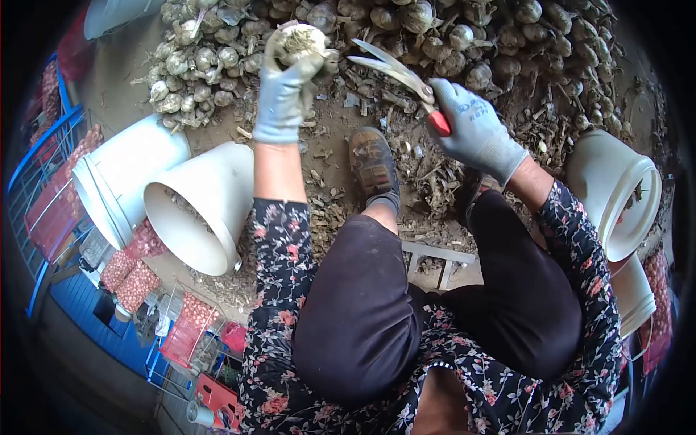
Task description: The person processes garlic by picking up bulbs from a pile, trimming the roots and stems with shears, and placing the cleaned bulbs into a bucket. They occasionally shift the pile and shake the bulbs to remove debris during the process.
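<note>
Gloved in grey, my left hand (286,94) is closed round a garlic bulb (301,42), whose root side faces up toward me. My right hand (475,127), in a matching glove, grips pruning shears (395,69) by their red handle (439,123). The two blades are parted and point left toward the garlic bulb, with a small gap between. Behind both hands lies a large heap of garlic bulbs (417,16) with dry stalks. A second pile of paler bulbs (199,69) sits left of my left hand.
White buckets (217,174) lie tipped on the left, and another bucket (591,170) lies on the right. Dry stalk scraps (428,188) litter the floor round my shoes. Red mesh sacks (138,286) of bulbs and blue metal frames (51,145) stand at the far left.
</note>
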Motion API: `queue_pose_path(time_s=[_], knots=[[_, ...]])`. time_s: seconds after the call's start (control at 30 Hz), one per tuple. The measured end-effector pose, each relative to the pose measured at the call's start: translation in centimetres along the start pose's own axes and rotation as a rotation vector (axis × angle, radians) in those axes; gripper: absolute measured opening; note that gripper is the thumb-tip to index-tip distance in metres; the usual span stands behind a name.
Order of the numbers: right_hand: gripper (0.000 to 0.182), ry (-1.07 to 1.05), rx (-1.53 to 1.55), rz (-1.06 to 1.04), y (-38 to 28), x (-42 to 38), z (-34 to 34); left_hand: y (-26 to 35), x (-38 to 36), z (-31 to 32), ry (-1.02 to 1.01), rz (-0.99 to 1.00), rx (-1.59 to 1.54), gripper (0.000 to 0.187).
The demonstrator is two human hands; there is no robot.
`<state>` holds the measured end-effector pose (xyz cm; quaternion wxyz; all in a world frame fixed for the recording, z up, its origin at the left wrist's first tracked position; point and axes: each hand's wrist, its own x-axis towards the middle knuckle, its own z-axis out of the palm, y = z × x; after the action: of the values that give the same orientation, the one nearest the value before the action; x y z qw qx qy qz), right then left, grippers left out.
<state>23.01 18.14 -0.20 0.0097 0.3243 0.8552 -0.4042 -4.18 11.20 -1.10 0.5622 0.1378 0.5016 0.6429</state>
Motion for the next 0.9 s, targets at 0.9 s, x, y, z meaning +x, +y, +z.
queue_pose_path(time_s=[0.9], knots=[[0.026, 0.081, -0.035, 0.194, 1.6, -1.5, -0.6, -0.7, -3.4, 5.5, -0.060, -0.072, 0.553, 0.063]])
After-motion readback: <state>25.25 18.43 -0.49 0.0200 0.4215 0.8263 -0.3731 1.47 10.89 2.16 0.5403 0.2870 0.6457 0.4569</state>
